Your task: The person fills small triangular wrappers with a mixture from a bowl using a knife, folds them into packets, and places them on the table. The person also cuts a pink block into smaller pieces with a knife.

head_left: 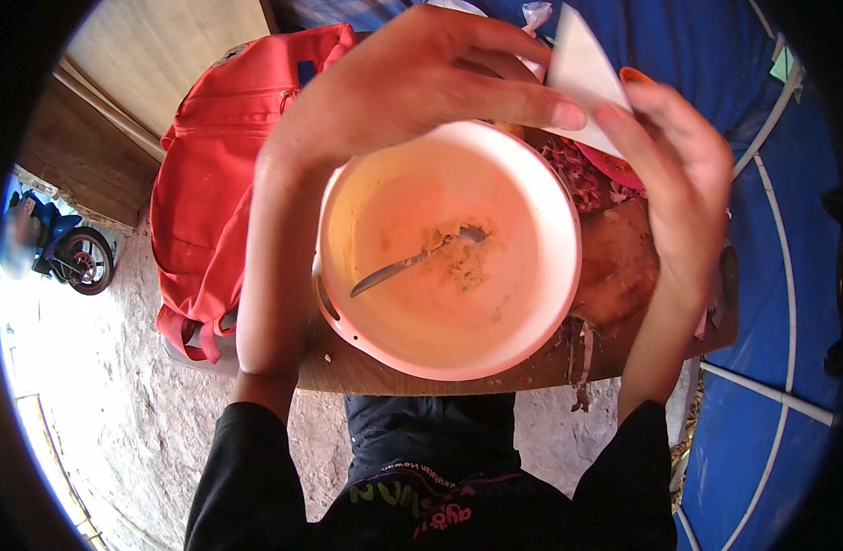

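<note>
High over the far right rim of a large whitish-pink basin [568,275], both my hands are at a white, flat, triangular piece [582,69]; it looks like a thin folded sheet, but its kind is unclear. My left hand [412,87] reaches across from the left, thumb and fingers pinching the piece's left side. From the right, my right hand [686,161] grips its lower right edge with the thumb in front, its other fingers partly hidden. Inside the basin, a metal spoon [398,270] lies among yellowish-brown food remains [467,268], its bowl end near the middle.
The basin stands on a wooden table [339,375]. A red backpack [215,184] sits at its left. Purplish-red skins or shreds [577,179] and a bright pink item [614,167] lie at the right. Blue sheeting [761,340] hangs beyond; a motorbike [77,257] stands far left.
</note>
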`<state>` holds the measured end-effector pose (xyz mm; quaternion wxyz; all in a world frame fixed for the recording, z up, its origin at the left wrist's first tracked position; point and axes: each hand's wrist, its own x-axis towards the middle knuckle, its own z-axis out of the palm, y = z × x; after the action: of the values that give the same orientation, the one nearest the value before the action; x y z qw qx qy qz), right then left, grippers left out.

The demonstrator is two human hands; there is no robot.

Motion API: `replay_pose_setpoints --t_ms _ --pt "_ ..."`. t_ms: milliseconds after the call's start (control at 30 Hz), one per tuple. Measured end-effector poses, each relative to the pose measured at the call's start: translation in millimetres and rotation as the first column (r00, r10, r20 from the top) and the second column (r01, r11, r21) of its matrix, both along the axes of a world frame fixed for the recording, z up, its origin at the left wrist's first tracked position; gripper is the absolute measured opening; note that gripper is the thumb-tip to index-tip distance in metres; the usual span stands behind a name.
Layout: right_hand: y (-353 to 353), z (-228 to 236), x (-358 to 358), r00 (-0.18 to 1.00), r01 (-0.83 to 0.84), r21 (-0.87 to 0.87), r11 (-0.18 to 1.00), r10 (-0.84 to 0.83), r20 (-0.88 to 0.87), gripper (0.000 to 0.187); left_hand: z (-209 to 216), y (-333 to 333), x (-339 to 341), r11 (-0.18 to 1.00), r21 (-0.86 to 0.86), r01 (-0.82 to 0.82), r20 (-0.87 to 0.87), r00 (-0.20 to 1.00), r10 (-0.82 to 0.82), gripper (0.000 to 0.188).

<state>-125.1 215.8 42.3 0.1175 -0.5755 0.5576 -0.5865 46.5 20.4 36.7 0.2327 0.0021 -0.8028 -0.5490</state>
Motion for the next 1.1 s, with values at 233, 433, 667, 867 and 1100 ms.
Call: replay_pose_setpoints --t_ms 233,433,667,867,1100 --pt "47.1 -12.7 9.1 0.906 0.350 0.202 0.915 -0.276 -0.320 0.039 20.2 9.0 7.3 0.965 0.153 -0.212 -0.057 0.973 0.223 0.021" --pt "105.9 -103.6 32.2 0.906 0.382 0.593 0.709 -0.162 -0.391 0.097 21.8 13.2 6.8 0.922 0.194 -0.334 -0.060 0.934 0.351 0.022" --pt "103.1 -143.0 40.1 0.868 0.496 0.407 0.767 -0.450 -0.210 0.047 8.7 15.7 -8.3 0.971 0.164 -0.173 -0.030 0.983 0.180 0.025" --pt "138.1 -99.9 -11.8 0.648 0.747 0.050 0.663 -0.709 -0.279 0.026 -1.9 12.1 -20.4 0.976 0.104 -0.192 -0.005 0.981 0.193 0.027" --pt "139.8 -30.9 1.0 0.643 0.762 -0.157 0.628 -0.709 0.289 0.029 -5.4 11.8 -18.7 0.978 0.095 -0.187 -0.062 0.979 0.193 0.027"
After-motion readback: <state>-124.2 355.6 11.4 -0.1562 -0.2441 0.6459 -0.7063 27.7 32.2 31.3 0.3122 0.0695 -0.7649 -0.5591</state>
